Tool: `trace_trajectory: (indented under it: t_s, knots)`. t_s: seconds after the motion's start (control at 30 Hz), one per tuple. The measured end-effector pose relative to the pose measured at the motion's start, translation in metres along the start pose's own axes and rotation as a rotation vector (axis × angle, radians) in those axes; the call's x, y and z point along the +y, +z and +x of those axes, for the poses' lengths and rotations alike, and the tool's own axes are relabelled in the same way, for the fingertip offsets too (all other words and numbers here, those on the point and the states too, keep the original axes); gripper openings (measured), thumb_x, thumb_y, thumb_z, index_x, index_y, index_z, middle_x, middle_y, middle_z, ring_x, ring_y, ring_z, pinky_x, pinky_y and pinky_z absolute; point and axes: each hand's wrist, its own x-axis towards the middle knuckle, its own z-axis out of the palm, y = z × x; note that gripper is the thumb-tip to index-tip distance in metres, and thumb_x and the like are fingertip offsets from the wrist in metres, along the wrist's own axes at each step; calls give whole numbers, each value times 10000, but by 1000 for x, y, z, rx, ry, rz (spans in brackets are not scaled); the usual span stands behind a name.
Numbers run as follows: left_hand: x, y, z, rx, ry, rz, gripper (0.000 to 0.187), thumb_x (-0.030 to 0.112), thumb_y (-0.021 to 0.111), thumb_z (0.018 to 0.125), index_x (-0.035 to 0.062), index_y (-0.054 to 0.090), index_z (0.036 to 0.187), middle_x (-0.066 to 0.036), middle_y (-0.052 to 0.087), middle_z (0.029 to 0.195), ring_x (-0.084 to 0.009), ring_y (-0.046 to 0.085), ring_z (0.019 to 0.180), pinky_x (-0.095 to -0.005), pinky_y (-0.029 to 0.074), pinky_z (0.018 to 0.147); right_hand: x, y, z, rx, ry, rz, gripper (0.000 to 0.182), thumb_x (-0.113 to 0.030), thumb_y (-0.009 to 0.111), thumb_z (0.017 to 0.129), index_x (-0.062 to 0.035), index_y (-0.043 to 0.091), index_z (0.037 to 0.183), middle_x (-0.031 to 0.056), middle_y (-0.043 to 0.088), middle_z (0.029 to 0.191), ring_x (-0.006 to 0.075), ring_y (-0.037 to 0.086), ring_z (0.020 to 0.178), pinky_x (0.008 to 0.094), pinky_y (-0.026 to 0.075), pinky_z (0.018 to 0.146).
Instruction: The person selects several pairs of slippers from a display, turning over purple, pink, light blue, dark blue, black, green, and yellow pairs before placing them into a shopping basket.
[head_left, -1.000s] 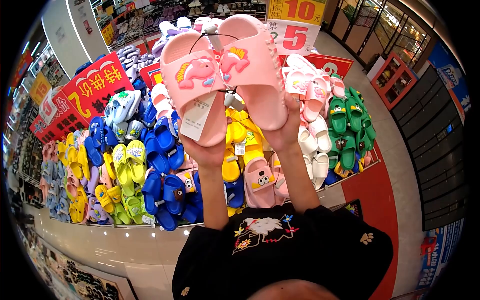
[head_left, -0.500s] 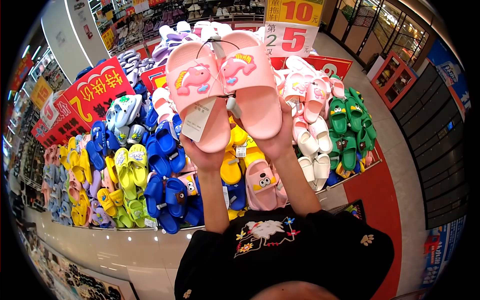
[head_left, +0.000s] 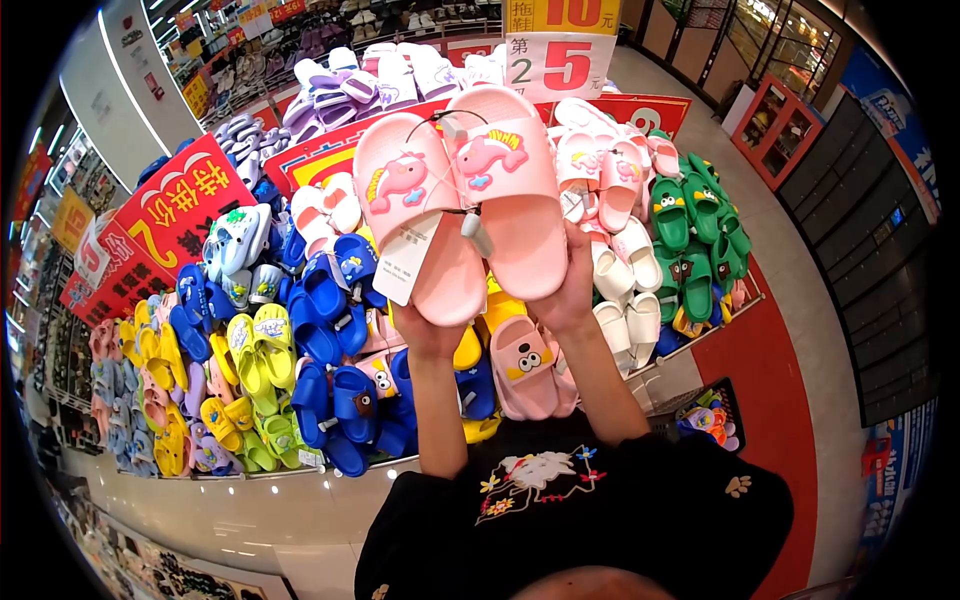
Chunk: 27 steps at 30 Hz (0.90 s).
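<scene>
A pair of pink slippers (head_left: 520,235) with raised dolphin figures on the straps is held up side by side, heels toward me. My left hand (head_left: 432,335) grips the heel of the left slipper from below, its fingers mostly hidden behind the sole. Around the right slipper's heel and outer edge closes my right hand (head_left: 568,300), also partly hidden. A black cord with a grey plastic tag (head_left: 476,236) links the two slippers. From the left one hangs a white paper label (head_left: 408,262).
Behind the pair spreads a low display of slippers: blue (head_left: 318,300), lime green (head_left: 262,345), green (head_left: 690,210), white (head_left: 628,262) and pink ones (head_left: 525,365). Red price signs (head_left: 170,210) stand among them. To the right are a red floor strip (head_left: 770,390) and a basket (head_left: 715,415) with colourful items.
Both hands and the pink slippers have come down slightly, with the pair tilted a little differently. The view has shifted somewhat, and the basket at the lower right shows more.
</scene>
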Motion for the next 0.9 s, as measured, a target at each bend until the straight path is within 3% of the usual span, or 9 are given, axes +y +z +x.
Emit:
trace_trajectory:
  t_s: [0.07,0.23,0.43,0.47,0.53,0.57,0.63,0.77,0.9]
  knots:
    - [-4,-8,-3,7,-9,-46,661,454,511,898,42,355,1391,-138,426,1400,-335,430,1272,-494,350,1064,-1,0,-2,-13,0,-17,502,-402,355,963,-38,450,1294,102,561,1248,206,554,1142,372,455,964]
    - [-4,-7,-7,-25,21,70,617,158,626,813,12,386,1362,-163,467,1347,-327,467,1238,-470,379,1053,-4,5,-2,62,-28,-133,477,-385,365,983,-45,441,1308,89,552,1265,191,537,1165,345,425,993]
    - [-1,3,-8,-19,130,164,564,67,587,799,0,416,1332,-160,483,1326,-328,475,1229,-465,394,1044,-5,16,-5,66,-128,-280,481,-374,390,983,-37,428,1323,97,509,1310,192,481,1220,332,375,1024]
    - [-1,3,-9,-19,134,166,564,67,587,799,0,416,1332,-160,483,1326,-328,475,1229,-465,394,1044,-5,17,-6,62,-126,-279,481,-374,390,983,-37,428,1323,97,509,1310,192,481,1220,332,375,1024]
    - [-2,1,-11,43,144,139,553,55,581,801,1,420,1328,-158,486,1324,-318,475,1232,-461,407,1035,-8,16,-7,67,-411,-786,469,-305,462,960,-5,420,1319,114,492,1322,217,469,1220,340,360,1020]
    - [-2,-1,-11,45,145,139,553,55,581,801,1,420,1328,-158,486,1324,-318,475,1232,-461,407,1035,-8,14,-8,67,-409,-785,469,-305,462,960,-5,420,1319,114,492,1322,217,469,1220,340,360,1020]
    - [-1,-4,-12,33,155,209,560,63,588,809,5,411,1337,-152,476,1337,-305,470,1240,-460,409,1033,-7,10,-12,130,-830,-1169,396,-208,529,922,4,482,1254,134,544,1253,252,516,1159,357,387,986]
    - [-8,-10,-15,30,111,357,534,142,570,860,9,402,1348,-143,468,1349,-290,472,1241,-442,403,1042,-14,19,-29,-31,-819,-1334,211,-120,582,864,-11,621,1041,161,615,1119,304,587,1046,381,439,924]
    - [-25,-7,-15,22,15,457,503,262,503,927,12,407,1352,-130,473,1348,-261,475,1240,-398,385,1057,-16,26,-32,-104,-743,-1491,217,-126,620,827,-19,633,1015,190,571,1156,337,553,1071,398,441,904]
